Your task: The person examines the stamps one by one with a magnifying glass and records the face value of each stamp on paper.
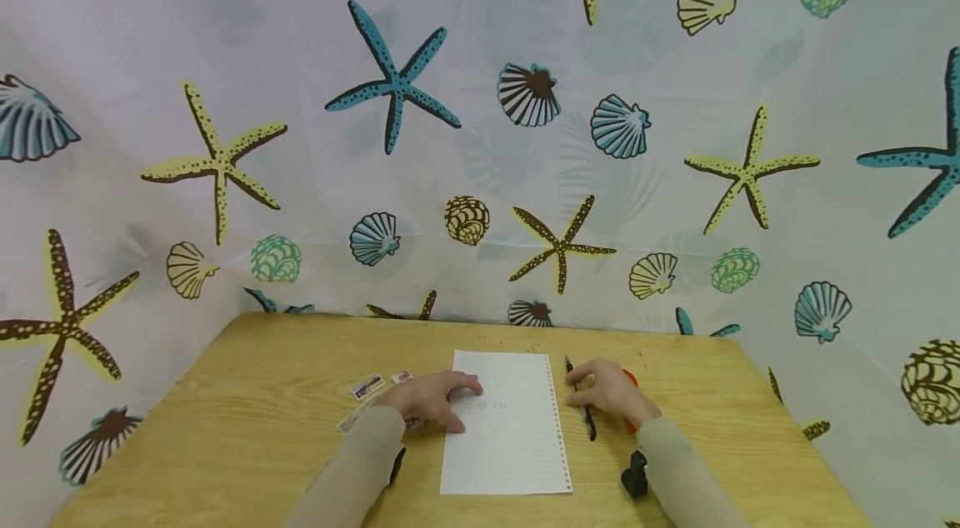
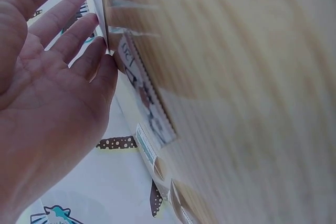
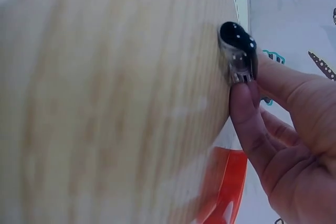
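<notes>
A sheet of lined paper [image 1: 512, 453], punched with holes along its right edge, lies on the table with faint handwriting near its middle. My left hand [image 1: 429, 395] rests across its left edge, fingers spread and relaxed, as the left wrist view [image 2: 58, 77] also shows. Under and beside that hand are several postage stamps [image 1: 367, 386] with perforated edges. To the right of the paper, my right hand [image 1: 611, 391] pinches a black pen [image 1: 589, 426] between thumb and fingers. The pen's dark end [image 3: 237, 38] points toward the camera in the right wrist view, close over the wood.
Partly hidden behind my right hand is a red curved object [image 1: 631, 378], whose smooth side [image 3: 231, 187] shows in the right wrist view. A wooden table [image 1: 247, 428] carries everything. A white cloth [image 1: 465, 153] printed with starfish and shells hangs around its back and sides.
</notes>
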{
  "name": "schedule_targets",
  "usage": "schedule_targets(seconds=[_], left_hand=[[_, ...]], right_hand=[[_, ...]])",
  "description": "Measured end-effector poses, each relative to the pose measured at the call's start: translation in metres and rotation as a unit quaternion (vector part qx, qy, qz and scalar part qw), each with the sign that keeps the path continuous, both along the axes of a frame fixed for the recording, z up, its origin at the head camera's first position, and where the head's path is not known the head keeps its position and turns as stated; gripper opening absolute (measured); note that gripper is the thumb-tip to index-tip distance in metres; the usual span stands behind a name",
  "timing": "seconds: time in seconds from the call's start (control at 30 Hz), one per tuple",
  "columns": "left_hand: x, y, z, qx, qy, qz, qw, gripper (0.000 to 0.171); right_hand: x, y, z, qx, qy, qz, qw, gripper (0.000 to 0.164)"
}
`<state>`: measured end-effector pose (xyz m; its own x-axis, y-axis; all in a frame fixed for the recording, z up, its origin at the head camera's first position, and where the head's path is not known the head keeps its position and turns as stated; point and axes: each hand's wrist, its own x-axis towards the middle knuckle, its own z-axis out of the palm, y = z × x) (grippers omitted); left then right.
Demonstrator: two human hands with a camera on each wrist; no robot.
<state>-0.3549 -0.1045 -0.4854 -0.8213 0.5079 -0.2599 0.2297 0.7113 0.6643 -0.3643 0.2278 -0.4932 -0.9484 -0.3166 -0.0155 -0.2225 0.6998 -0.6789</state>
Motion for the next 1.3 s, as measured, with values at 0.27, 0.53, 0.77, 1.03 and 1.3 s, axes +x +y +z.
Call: schedule_targets(seconds=[0.27,0.53,0.77,1.03,1.3], left_hand=[[-0.001,0.000,0.000,-0.002,0.001,-0.004,1.0000,0.054],[-0.002,0.000,0.000,-0.004,0.002,-0.005,1.0000,0.055],[-0.002,-0.001,-0.001,-0.007,0.006,-0.008,0.9999,0.055],[-0.001,-0.001,0.001,-0.008,0.007,-0.010,0.9999,0.054],[0.000,-0.001,0.001,-0.005,0.006,-0.008,0.9999,0.054]], right_hand=[[0.000,0.007,0.000,-0.009,-0.011,-0.013,1.000,0.032],[-0.001,0.012,-0.001,-0.024,-0.006,0.003,1.000,0.031],[0.004,0.014,-0.001,-0.033,-0.011,0.001,0.999,0.032],[0.004,0.022,-0.001,-0.043,-0.012,0.013,0.999,0.033],[0.007,0.035,0.003,-0.024,0.021,0.019,0.999,0.027]])
